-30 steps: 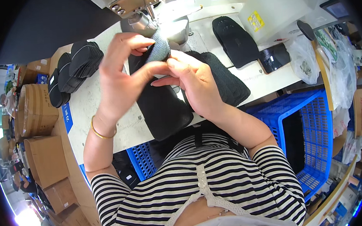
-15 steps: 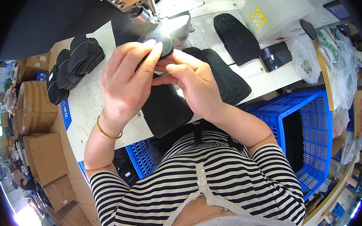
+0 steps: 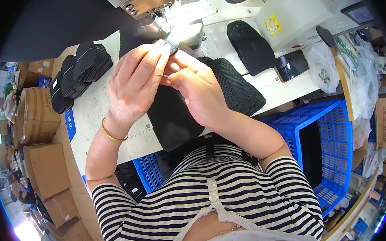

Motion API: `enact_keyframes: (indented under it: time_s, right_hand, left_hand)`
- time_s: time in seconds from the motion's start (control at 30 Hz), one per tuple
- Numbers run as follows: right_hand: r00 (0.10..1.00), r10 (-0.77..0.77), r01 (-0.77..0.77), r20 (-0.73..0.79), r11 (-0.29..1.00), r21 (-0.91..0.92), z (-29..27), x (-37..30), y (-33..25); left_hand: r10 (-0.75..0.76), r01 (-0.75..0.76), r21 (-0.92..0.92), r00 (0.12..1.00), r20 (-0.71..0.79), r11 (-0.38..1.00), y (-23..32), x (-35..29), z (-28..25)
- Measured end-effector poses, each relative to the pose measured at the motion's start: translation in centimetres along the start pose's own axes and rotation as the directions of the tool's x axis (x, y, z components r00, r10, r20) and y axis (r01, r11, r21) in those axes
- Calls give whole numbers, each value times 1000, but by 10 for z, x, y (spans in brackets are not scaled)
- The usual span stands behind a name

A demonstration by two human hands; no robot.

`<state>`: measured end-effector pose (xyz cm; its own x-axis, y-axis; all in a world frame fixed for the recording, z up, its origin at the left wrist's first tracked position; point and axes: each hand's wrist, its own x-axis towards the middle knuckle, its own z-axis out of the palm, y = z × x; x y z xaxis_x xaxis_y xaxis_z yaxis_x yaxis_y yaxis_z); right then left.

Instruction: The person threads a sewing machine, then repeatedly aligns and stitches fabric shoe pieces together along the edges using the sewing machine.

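Note:
Under the sewing machine's head (image 3: pixel 151 10), both my hands meet at a small black fabric piece (image 3: pixel 173 46) with a rounded edge. My left hand (image 3: pixel 133 80) pinches it from the left, fingertips together. From the right, my right hand (image 3: pixel 200 87) closes on it with bent fingers; most of the piece is hidden behind the fingers. Below my hands a larger black fabric piece (image 3: pixel 175 121) lies over the table's front edge. Black mesh pieces (image 3: pixel 239 86) overlap just right of my right hand. Farther right lies a long, rounded black piece (image 3: pixel 251 48).
Bundles of black rounded pieces (image 3: pixel 90 62) lie on the white table (image 3: pixel 99 108) at left. At right are a dark phone-like slab (image 3: pixel 291 66) and a clear plastic bag (image 3: pixel 323 70). A blue crate (image 3: pixel 342 142) stands below right; cardboard boxes (image 3: pixel 45 169) line the left.
My fingers have drawn closer together around the small black piece, and less of it shows. My right hand has shifted slightly left. The whole view has moved a little.

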<state>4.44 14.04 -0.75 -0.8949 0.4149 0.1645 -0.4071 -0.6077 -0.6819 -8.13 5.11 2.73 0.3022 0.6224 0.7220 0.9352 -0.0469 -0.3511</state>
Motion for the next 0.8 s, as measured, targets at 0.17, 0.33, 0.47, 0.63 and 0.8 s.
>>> enact_keyframes:
  time_s: [0.17,0.33,0.47,0.63,0.8]
  right_hand:
    - [1000,-28,29,-12,998,60,4,6,2]
    - [1000,-25,25,-2,994,104,7,8,2]
    - [1000,-9,9,-4,997,75,9,6,-1]
    - [1000,-11,13,-26,997,75,9,6,0]
    - [999,-42,41,-20,998,-41,9,5,1]
  left_hand:
    - [20,-19,42,1000,-7,999,-8,3,5]
    - [14,-14,61,1000,2,998,-10,8,7]
    - [-11,11,64,1000,2,998,-5,11,7]
    - [-25,26,71,999,-20,997,-3,11,13]
    - [-28,30,69,999,-31,997,-3,12,14]
